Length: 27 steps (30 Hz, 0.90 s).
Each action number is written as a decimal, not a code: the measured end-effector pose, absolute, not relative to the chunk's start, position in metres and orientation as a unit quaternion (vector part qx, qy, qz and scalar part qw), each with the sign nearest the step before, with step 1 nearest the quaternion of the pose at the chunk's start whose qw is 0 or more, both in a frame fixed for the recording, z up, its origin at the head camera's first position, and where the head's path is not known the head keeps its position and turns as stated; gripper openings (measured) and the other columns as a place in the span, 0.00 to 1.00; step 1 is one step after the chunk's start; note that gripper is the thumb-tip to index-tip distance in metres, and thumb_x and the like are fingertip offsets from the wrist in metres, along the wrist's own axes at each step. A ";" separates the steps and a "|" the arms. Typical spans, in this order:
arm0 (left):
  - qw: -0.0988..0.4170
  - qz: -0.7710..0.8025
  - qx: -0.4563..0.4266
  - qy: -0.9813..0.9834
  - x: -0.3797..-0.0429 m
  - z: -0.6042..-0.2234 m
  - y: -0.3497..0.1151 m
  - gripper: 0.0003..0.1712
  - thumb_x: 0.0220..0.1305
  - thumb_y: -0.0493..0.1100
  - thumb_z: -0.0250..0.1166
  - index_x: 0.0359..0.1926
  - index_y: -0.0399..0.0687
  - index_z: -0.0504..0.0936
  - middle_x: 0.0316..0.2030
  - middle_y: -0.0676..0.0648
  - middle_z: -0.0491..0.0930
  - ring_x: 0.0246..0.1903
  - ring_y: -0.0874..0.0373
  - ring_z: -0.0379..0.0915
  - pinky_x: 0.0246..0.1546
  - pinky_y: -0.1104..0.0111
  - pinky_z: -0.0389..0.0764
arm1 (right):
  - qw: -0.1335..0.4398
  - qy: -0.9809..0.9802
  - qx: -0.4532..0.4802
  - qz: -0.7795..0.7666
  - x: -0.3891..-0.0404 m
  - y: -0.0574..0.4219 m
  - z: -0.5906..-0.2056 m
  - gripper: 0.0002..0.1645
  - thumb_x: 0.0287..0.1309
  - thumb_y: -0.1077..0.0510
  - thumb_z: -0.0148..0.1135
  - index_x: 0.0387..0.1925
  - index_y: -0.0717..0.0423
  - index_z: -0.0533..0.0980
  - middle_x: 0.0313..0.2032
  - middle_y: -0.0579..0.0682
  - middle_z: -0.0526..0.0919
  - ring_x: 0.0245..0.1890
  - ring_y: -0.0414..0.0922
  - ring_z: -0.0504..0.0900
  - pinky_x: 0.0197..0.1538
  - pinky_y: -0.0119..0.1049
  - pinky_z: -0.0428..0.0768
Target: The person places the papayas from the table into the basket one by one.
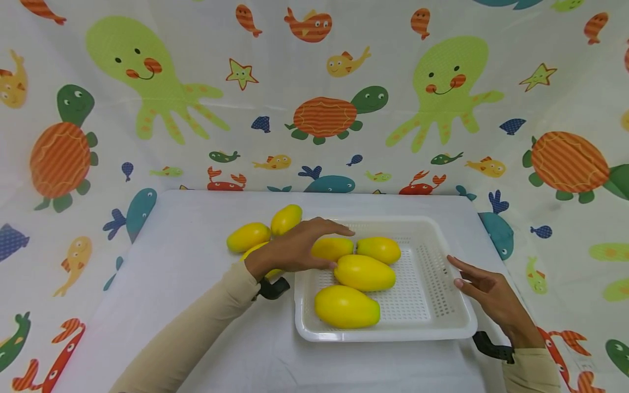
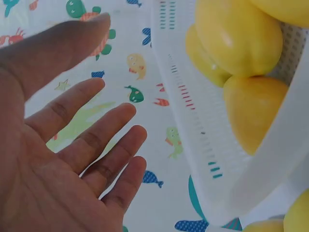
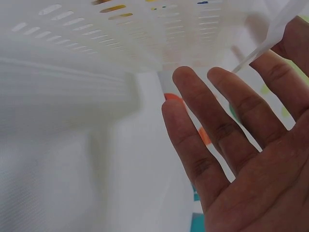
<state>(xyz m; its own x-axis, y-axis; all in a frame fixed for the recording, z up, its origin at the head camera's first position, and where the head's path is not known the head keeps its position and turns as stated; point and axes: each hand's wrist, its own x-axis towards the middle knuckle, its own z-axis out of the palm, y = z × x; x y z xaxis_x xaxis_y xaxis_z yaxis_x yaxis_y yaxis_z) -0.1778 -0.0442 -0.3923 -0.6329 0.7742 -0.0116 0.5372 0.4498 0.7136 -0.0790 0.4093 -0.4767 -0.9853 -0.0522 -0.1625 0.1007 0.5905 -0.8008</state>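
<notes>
A white plastic basket (image 1: 413, 333) with a slotted, perforated wall holds several smooth yellow oblong fruits (image 1: 347, 307), mango-like with greenish tips. Over its left side reaches my left hand (image 1: 300, 245), fingers extended, close to the fruits at the back left. The left wrist view shows that palm (image 2: 58, 179) with spread fingers and nothing in it. At the right rim is my right hand (image 1: 491, 297), its fingertips at the outer wall. In the right wrist view its fingers (image 3: 222, 130) are stretched out beside the basket wall (image 3: 140, 34); whether they press on it I cannot tell.
Left of the basket, three more yellow fruits (image 1: 248, 237) lie on the white tabletop (image 1: 196, 305), one partly hidden behind my left wrist. A sheet (image 1: 196, 43) printed with sea animals hangs behind the table and shows along both sides.
</notes>
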 end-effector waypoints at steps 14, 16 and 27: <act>0.085 0.379 0.323 0.863 -0.167 -0.392 -0.088 0.39 0.65 0.54 0.76 0.75 0.64 0.74 0.72 0.53 0.75 0.73 0.47 0.68 0.75 0.40 0.70 | 0.081 0.890 0.007 -0.449 -0.079 0.410 -0.477 0.37 0.76 0.46 0.63 0.80 0.43 0.64 0.80 0.64 0.63 0.59 0.36 0.85 0.54 0.38 0.90; 0.083 0.384 0.305 0.868 -0.166 -0.394 -0.094 0.40 0.65 0.55 0.76 0.75 0.65 0.74 0.74 0.52 0.74 0.75 0.46 0.66 0.75 0.38 0.68 | 0.076 0.890 0.001 -0.449 -0.078 0.411 -0.477 0.37 0.76 0.46 0.63 0.80 0.45 0.65 0.80 0.63 0.63 0.56 0.24 0.81 0.53 0.33 0.88; 0.071 0.388 0.203 0.896 -0.159 -0.417 -0.132 0.41 0.63 0.55 0.76 0.76 0.64 0.73 0.77 0.45 0.69 0.77 0.39 0.61 0.74 0.29 0.62 | 0.073 0.884 -0.006 -0.462 -0.079 0.412 -0.480 0.36 0.77 0.49 0.63 0.80 0.47 0.65 0.80 0.63 0.63 0.54 0.18 0.77 0.52 0.28 0.87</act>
